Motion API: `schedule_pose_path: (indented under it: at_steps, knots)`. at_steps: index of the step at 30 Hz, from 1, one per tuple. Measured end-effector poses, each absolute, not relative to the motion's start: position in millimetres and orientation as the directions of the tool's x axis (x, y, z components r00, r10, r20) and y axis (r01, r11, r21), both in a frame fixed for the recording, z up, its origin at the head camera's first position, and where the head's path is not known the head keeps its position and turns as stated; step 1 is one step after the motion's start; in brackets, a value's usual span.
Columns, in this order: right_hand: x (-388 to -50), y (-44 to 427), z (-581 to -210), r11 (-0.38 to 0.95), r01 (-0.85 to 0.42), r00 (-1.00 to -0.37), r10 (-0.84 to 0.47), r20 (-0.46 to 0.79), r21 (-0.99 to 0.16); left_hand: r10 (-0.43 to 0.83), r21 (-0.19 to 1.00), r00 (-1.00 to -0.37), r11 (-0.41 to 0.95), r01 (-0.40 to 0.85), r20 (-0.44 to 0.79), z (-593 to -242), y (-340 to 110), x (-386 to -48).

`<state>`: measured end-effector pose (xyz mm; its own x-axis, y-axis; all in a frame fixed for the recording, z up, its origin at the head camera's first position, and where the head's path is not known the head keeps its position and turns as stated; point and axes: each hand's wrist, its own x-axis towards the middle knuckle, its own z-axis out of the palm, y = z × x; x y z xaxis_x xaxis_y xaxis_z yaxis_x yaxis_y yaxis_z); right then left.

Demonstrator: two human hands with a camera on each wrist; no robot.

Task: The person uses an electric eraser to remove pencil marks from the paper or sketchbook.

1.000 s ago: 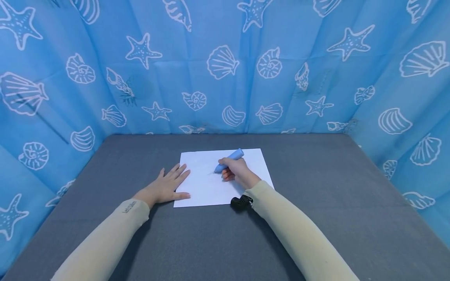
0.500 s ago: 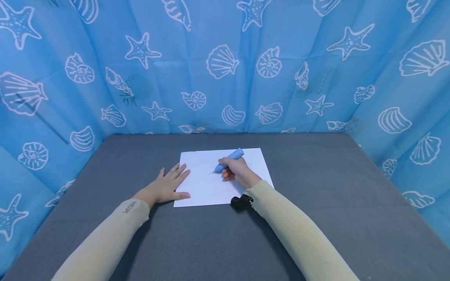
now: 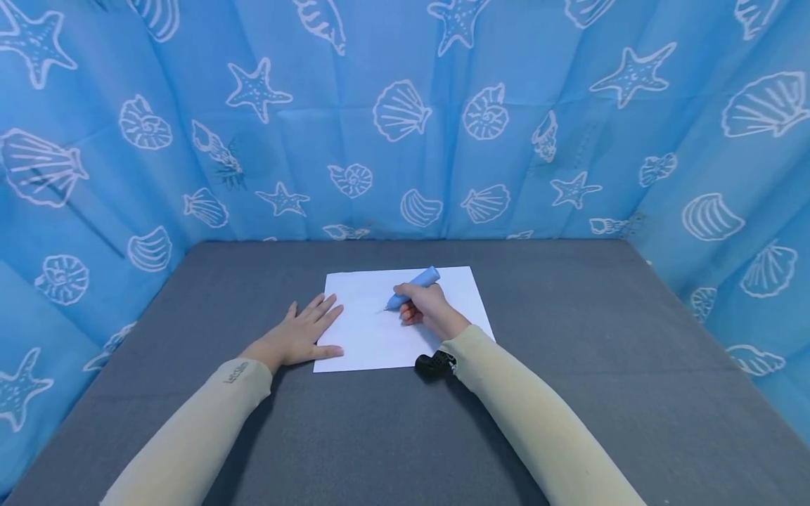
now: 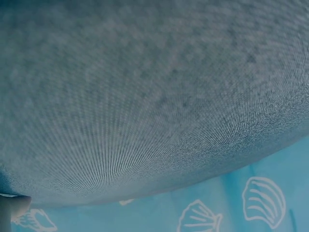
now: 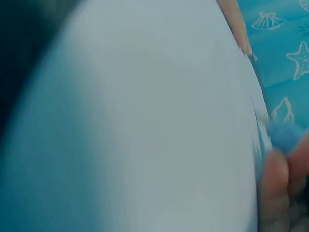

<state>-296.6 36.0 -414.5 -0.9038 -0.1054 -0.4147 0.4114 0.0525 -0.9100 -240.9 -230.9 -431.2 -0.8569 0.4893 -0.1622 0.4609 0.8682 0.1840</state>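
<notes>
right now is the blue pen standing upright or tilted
Tilted: in the head view the blue pen slants in the right hand, tip toward the white paper, thick end leaning to the upper right.

A blue curtain (image 3: 519, 42) printed with white starfish (image 3: 455, 24), scallop shells (image 3: 401, 111) and spiral shells (image 3: 486, 112) hangs in loose folds behind the table (image 3: 588, 337) and along its left and right sides. The tabletop is dark grey, with a fine woven texture up close. Soft, fairly even light reaches both curtain and table.
</notes>
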Motion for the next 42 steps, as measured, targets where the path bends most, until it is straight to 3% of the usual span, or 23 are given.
schedule_pose_path:
  at_steps: [13, 25, 42]
  knots:
    - [-297.1, 38.0, -413.5, 0.031, 0.418, -0.902, -0.108, -0.419, -0.908, 0.477, 0.319, -0.868, 0.851, 0.416, -0.140, -432.8, -233.4, -245.7]
    - [-296.2, 37.0, -414.3, 0.031, 0.415, -0.904, -0.093, -0.416, -0.909, 0.411, 0.214, -0.892, 0.903, 0.371, -0.187, -436.9, -234.1, -247.8]
    - [-296.5, 36.7, -414.0, 0.065, 0.424, -0.896, -0.114, -0.429, -0.903, 0.412, 0.177, -0.896, 0.907, 0.383, -0.169, -436.2, -232.4, -246.0]
